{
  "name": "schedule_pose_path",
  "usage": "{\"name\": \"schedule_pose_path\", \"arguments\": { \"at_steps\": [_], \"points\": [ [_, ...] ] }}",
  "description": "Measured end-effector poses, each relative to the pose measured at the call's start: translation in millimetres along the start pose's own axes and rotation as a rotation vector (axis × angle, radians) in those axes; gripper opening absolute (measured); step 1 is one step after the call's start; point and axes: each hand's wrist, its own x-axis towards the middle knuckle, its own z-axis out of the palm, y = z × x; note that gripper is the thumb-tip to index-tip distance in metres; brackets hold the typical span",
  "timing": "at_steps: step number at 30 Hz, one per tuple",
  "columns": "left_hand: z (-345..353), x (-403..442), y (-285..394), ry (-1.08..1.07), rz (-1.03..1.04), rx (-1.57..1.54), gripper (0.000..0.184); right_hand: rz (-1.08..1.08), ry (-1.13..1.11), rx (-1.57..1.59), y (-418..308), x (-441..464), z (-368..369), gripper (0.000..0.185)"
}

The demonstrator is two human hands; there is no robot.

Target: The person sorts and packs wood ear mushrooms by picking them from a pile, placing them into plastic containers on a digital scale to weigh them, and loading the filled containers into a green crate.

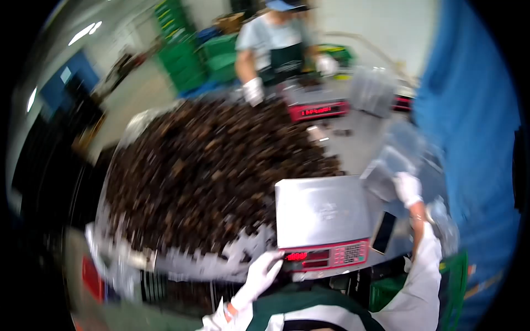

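My left hand [261, 277], in a white glove, is at the lower left corner of a red scale [326, 257] with a bare silver plate [323, 212]. Its thumb and fingers are apart and hold nothing. On the right, my right hand [407, 188], also gloved, is at a clear plastic container [383, 179] beside the scale; blur hides its fingertips. A phone [383, 232] lies between the scale and my right forearm. Left of the scale spreads a large heap of dark brown pieces [210, 165].
Across the table stands a co-worker [284, 47] in white gloves and a dark apron, behind a second red scale [318, 110]. Stacked clear containers [373, 91] are beside that scale. Green crates [179, 66] stand behind. A blue curtain [469, 110] hangs at the right.
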Motion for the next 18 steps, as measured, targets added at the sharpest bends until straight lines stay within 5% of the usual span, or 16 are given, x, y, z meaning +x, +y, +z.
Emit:
{"name": "schedule_pose_path", "arguments": {
  "at_steps": [2,6,8,11,12,14,18],
  "points": [
    [-15,-20,-15,0.056,-0.088,0.051,0.023,-0.103,0.235,0.061,14,8,24,0.016],
    [-29,-57,-32,0.178,-0.362,-0.12,0.023,-0.135,0.159,-0.198,15,16,16,0.015],
    [-29,-74,-53,0.284,-0.357,-0.122,0.021,-0.221,0.295,-0.197,26,20,21,0.017],
    [-52,-87,-66,0.353,-0.484,-0.12,0.019,-0.176,0.363,0.122,42,26,15,0.022],
    [-62,-91,-73,0.377,-0.502,-0.07,0.019,-0.043,0.259,0.431,26,20,-11,0.022],
    [-80,-97,-91,0.45,-0.496,0.028,0.019,-0.1,0.337,0.514,-19,-6,-57,0.017],
    [-100,-104,-139,0.639,-0.486,0.0,0.015,-0.423,0.122,0.471,-123,-67,-81,0.007]
  ]
}}
